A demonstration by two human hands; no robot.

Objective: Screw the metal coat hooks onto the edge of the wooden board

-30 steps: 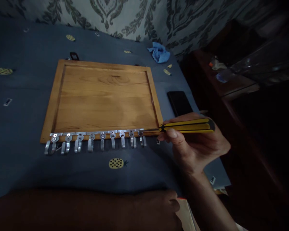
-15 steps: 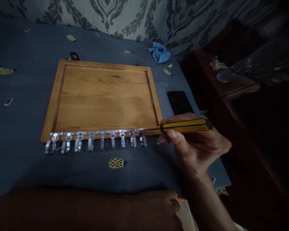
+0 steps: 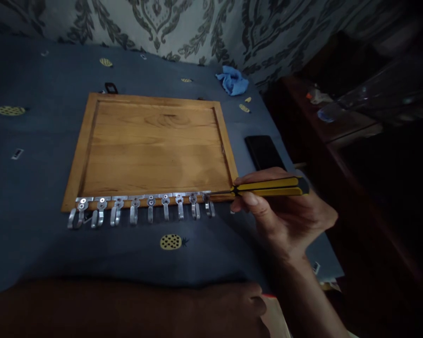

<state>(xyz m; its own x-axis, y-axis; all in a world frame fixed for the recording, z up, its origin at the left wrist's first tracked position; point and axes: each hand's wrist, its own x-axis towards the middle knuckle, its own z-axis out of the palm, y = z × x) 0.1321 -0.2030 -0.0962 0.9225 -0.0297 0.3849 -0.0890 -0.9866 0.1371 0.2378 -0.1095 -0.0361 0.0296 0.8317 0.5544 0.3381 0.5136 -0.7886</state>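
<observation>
My right hand [image 3: 282,211] is closed round the yellow and black handle of a screwdriver [image 3: 270,187]. The shaft points left, and its tip is at the rightmost metal hook [image 3: 207,204]. Several such hooks form a metal hook rail [image 3: 151,201] along the near edge of a framed wooden board [image 3: 151,141], some with cross-head screws showing. Low in the view, my left forearm reaches in from the left. My left hand [image 3: 239,305] is in deep shadow with its fingers curled, beside a pale thing with a red edge; whatever it holds is hidden.
A blue cloth with pineapple prints [image 3: 45,188] lies under the board. A black phone-like object [image 3: 265,152] rests right of it, and a crumpled blue cloth [image 3: 233,80] is near the patterned wall [image 3: 193,28]. Dark wooden furniture [image 3: 338,124] stands at the right.
The view has shifted slightly, so the board and hooks sit a little lower in it. The screwdriver stays at the rightmost hook; its handle looks slightly turned in my right hand.
</observation>
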